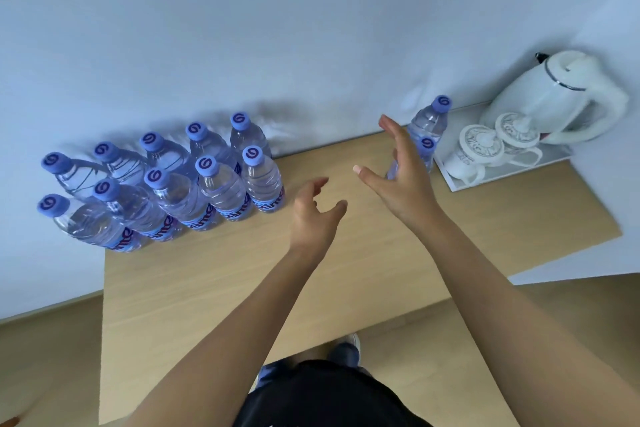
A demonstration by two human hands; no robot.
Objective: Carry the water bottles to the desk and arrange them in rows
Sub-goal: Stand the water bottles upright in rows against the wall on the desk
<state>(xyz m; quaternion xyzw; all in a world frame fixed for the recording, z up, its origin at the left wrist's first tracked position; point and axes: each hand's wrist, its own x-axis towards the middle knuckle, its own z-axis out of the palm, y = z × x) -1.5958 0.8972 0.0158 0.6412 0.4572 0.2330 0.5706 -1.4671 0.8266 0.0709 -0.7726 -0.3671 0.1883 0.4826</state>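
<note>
1. Reaching across the desk (346, 288), the right hand (405, 184) sits just in front of two stray bottles at the far right, its fingers straight and spread, holding nothing.
2. The nearer stray bottle (427, 149) is partly hidden behind that hand; whether the fingers touch it cannot be told. The farther stray bottle (431, 118) stands just behind it, against the wall.
3. Both stand upright, caps up, so their long axis runs vertical and a sideways wrap round the body looks the natural grip.
4. The left hand (317, 208) hovers over the middle of the desk, fingers loosely curled and empty, well apart from the strays.
5. The right hand is plainly the nearer; the strays lie far and slightly right of its palm.
6. The arranged bottles (194, 180) stand in two rows at the far left, so the carry would likely run leftward.
7. A tray (460, 185) with cups (481, 149) and a kettle (554, 97) sits just right of the strays, a likely thing to knock.
</note>
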